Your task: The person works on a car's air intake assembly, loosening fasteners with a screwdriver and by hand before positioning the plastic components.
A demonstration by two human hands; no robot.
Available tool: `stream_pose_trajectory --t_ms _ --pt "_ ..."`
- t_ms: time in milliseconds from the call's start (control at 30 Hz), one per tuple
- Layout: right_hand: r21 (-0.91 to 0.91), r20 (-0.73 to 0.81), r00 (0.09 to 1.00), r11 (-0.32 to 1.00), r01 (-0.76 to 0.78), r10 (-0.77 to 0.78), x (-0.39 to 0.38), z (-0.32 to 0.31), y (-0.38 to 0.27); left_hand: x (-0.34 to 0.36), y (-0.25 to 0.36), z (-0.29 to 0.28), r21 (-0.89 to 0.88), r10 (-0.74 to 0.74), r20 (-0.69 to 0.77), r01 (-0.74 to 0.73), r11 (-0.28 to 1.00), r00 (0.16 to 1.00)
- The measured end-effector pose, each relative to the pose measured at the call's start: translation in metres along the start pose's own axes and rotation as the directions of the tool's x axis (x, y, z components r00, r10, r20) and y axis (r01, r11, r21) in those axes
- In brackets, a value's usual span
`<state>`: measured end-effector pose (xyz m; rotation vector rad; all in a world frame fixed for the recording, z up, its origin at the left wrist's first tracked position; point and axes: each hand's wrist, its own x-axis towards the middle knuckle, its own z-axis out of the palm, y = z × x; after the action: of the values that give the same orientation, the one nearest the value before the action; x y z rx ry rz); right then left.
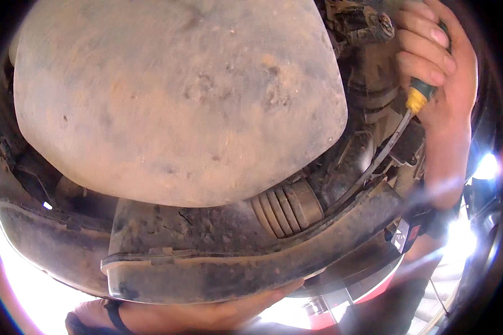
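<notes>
At the upper right, my right hand (430, 47) is closed around the dark green and yellow handle of a screwdriver (416, 99). Its metal shaft points down and left, reaching the rim of a dusty dark plastic housing (251, 273) beside a ribbed hose (289, 207). Exactly where the tip rests cannot be made out. Along the bottom, my left hand (235, 310) lies under the housing with its visible fingers stretched to the right. Part of that hand is hidden behind the plastic, and a dark band circles its wrist.
A large, dirt-covered rounded panel (179, 100) fills the upper middle, close above the housing. Grimy mechanical parts (369, 25) crowd the space between the panel and my right hand. Another dusty curved plastic part (50, 243) is at the left. Bright light glares at the lower edges.
</notes>
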<state>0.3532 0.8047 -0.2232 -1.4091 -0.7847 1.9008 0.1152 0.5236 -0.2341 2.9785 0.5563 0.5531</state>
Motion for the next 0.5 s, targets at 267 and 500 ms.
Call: stream_pose_trajectory --t_ms 267,500 --pt "-0.107 -0.156 0.986 0.994 0.039 -0.055 -0.007 0.015 0.000 -0.004 -0.004 -0.007 -0.024 0.007 -0.028 -0.007 1.000 1.000" --pt "-0.119 -0.154 0.986 0.992 0.051 -0.069 -0.008 0.009 0.009 -0.005 0.003 -0.001 -0.025 -0.016 -0.013 0.016 1.000 1.000"
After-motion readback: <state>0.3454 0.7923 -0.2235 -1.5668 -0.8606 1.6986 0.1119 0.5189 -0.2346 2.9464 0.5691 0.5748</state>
